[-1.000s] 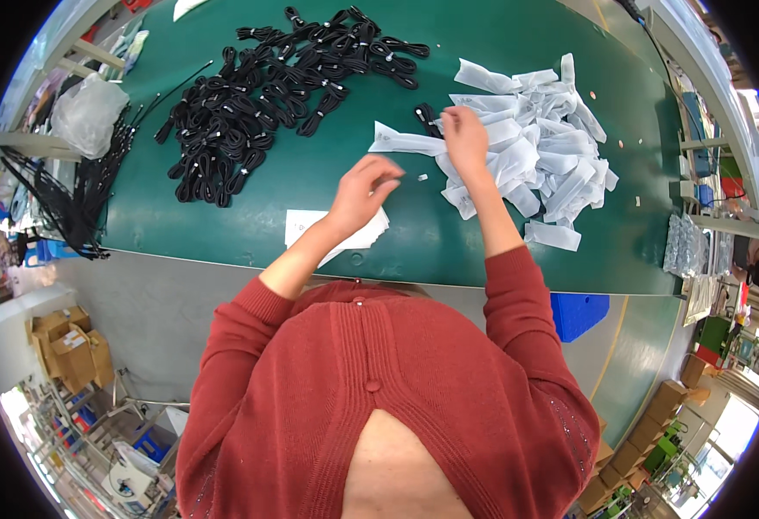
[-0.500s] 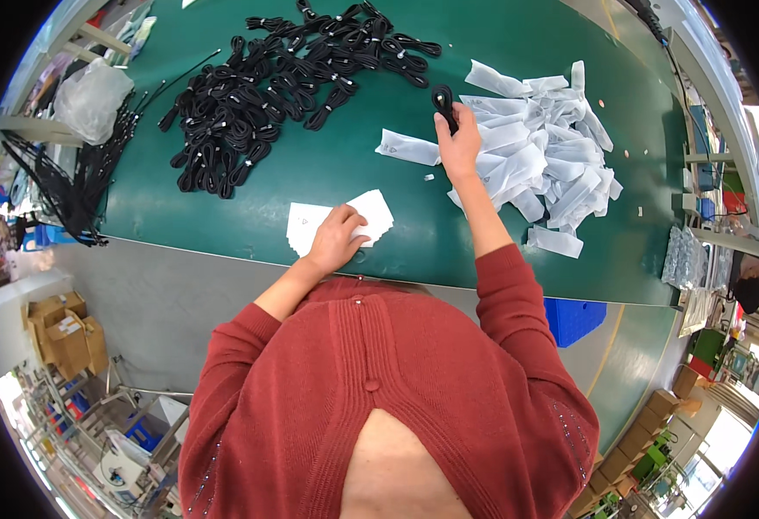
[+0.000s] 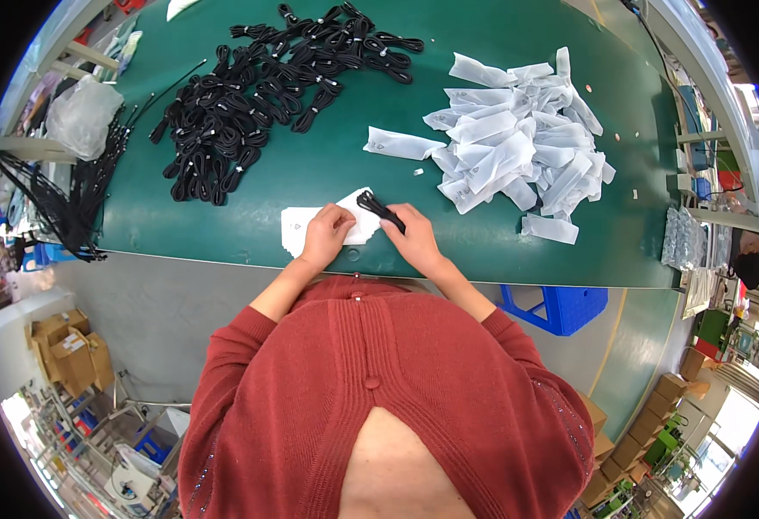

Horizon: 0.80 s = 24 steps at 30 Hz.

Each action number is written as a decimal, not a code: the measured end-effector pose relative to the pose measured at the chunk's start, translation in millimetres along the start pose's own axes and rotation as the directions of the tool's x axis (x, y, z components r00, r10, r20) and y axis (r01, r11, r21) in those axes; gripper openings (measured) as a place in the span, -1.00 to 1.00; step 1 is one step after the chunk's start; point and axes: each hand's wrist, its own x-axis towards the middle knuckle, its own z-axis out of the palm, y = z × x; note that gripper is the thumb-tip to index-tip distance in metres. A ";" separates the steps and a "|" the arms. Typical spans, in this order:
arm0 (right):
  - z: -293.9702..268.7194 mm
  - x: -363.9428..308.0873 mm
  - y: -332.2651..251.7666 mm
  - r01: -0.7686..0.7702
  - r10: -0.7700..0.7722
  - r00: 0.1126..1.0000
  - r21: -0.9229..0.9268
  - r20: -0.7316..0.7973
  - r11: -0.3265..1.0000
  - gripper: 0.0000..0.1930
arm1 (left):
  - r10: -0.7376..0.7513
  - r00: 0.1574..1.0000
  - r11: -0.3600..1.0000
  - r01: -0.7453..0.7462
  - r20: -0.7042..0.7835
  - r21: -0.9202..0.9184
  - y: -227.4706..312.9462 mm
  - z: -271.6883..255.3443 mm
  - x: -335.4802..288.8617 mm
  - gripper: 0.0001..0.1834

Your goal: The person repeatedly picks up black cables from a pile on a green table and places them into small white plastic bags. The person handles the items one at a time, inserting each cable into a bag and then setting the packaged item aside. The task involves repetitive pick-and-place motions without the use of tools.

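My right hand [image 3: 414,240] grips a coiled black cable [image 3: 378,208], whose looped end points up and left over a fanned stack of flat white bags [image 3: 295,228] near the table's front edge. Resting on that stack, my left hand [image 3: 326,235] has its thumb and fingers pinched together at a white bag; the exact hold is partly hidden by the fingers. A big heap of coiled black cables [image 3: 250,112] lies at the far left. To the right is a pile of filled translucent white bags [image 3: 518,138].
The green table [image 3: 310,177] carries all this. Long black cables [image 3: 68,203] hang over its left end beside a clear plastic bag [image 3: 85,117]. A blue stool [image 3: 561,310] stands under the front edge at right. Cardboard boxes [image 3: 68,350] sit on the floor at left.
My right hand has come from beside the filled bags, leftward and nearer, carrying the cable to the white stack. My left hand has changed from lying on the stack to a pinch.
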 end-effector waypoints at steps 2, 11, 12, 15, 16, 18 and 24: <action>-2.7 -7.4 -4.9 0.006 -0.002 0.999 -0.081 0.046 0.997 -0.73 | -0.038 0.999 0.997 0.037 -0.019 -0.069 -3.4 0.2 -0.8 -0.92; -8.9 -9.4 -1.7 0.128 -0.067 0.964 -0.230 0.256 0.965 -0.75 | 0.020 1.000 0.989 -0.022 -0.014 -0.143 2.2 -6.2 -5.3 -0.90; -8.8 -8.0 -0.8 0.149 -0.095 0.960 -0.195 0.262 0.969 -0.75 | 0.043 0.999 0.990 -0.043 -0.001 -0.136 5.0 -7.9 -5.4 -0.90; -7.6 -2.0 -2.2 -0.390 0.328 0.846 0.068 0.420 0.918 -0.73 | 0.276 0.961 0.961 -0.276 0.019 -0.002 16.4 -14.5 -3.4 -0.87; -5.2 -2.2 0.0 -0.421 0.336 0.839 0.121 0.428 0.899 -0.73 | 0.289 0.957 0.957 -0.289 0.026 0.005 21.0 -16.3 -2.7 -0.86; 0.1 -2.4 3.8 -0.480 0.350 0.824 0.223 0.445 0.848 -0.73 | 0.312 0.949 0.949 -0.313 0.042 0.020 28.9 -18.1 -2.0 -0.85; -3.7 1.9 -22.9 0.244 -0.249 0.961 0.050 0.123 0.968 -0.77 | 0.281 0.957 0.960 -0.278 -0.069 0.043 31.5 -22.8 6.5 -0.86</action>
